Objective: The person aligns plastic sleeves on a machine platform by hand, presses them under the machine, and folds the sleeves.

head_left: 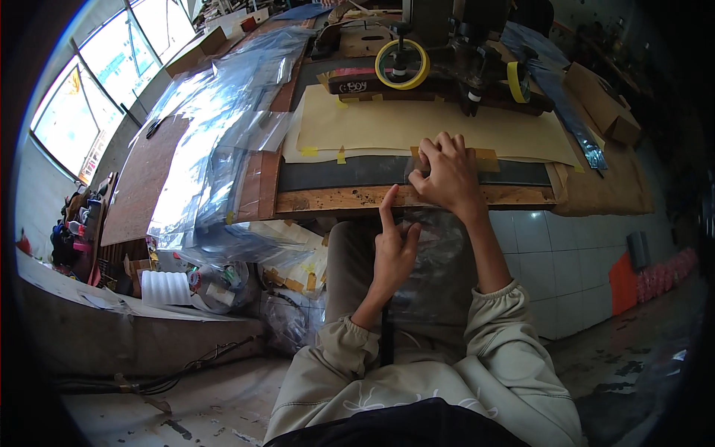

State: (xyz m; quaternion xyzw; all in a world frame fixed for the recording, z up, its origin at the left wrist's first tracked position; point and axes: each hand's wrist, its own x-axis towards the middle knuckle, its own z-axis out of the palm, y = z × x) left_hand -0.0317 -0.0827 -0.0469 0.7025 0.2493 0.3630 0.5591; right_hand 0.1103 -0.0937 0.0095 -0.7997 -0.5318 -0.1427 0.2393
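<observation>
From here I read the work as taping a tan paper sheet down onto the workbench, and it looks well along. Small yellow tape tabs already sit along the sheet's near edge and at its upper left corner, so the left part seems fixed — the stretch to the right of the hands shows fewer tabs, though I can't be sure what lies at the far right corner.

My right hand sits just right of centre frame, fingers curled and pinched narrow on a strip of tan tape and what looks like clear plastic film at the sheet's near edge. My left hand is below it, under the bench's wooden front edge, forefinger pointing up and touching that edge, the other fingers loosely folded; it holds nothing that I can make out, though film hangs right behind it.

The sheet lies flat in the upper middle of the frame, its long axis running left to right across the bench, its short side toward me. The strip under my right hand runs the same way, along the near edge. A yellow tape roll stands on a spindle behind the sheet — another sits edge-on to its right.
</observation>
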